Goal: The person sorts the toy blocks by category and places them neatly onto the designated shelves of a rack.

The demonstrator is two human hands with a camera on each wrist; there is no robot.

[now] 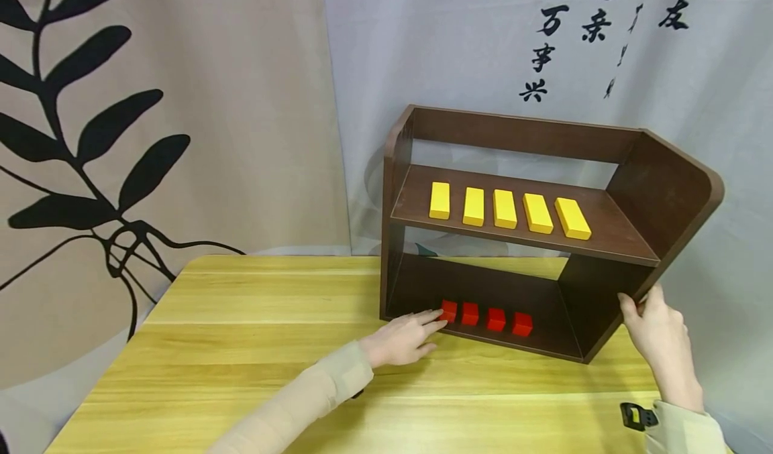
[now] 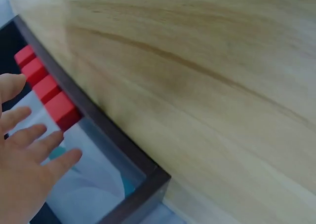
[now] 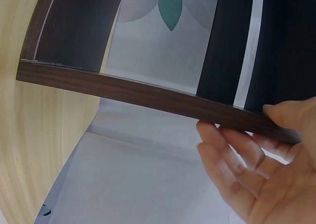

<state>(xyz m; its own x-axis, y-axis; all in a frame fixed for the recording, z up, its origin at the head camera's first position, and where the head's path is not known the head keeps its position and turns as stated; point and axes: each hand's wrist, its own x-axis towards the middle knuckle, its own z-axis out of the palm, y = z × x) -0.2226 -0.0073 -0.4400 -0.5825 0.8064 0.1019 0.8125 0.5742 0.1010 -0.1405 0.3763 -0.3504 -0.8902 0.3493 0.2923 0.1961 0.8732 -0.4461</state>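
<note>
A dark brown two-tier shelf [image 1: 483, 336] stands on the wooden table. My right hand [image 1: 661, 343] grips its right side panel, thumb on the inner face and fingers round the outside; the right wrist view shows this hand [image 3: 256, 160] on the panel's edge [image 3: 148, 96]. My left hand [image 1: 401, 338] reaches with extended fingers to the leftmost of several red blocks [image 1: 470, 314] lined up on the lower tier. Spread fingers of that hand [image 2: 29, 155] show beside the red blocks [image 2: 61, 110] in the left wrist view; whether they touch is unclear. Several yellow blocks [image 1: 504, 208] form a row on the upper tier.
The light wooden table [image 1: 241, 333] extends to the left and front of the shelf. Behind it hangs a curtain [image 1: 260, 105] with a black leaf print and dark written characters. A black wrist strap [image 1: 638, 416] is at the right sleeve.
</note>
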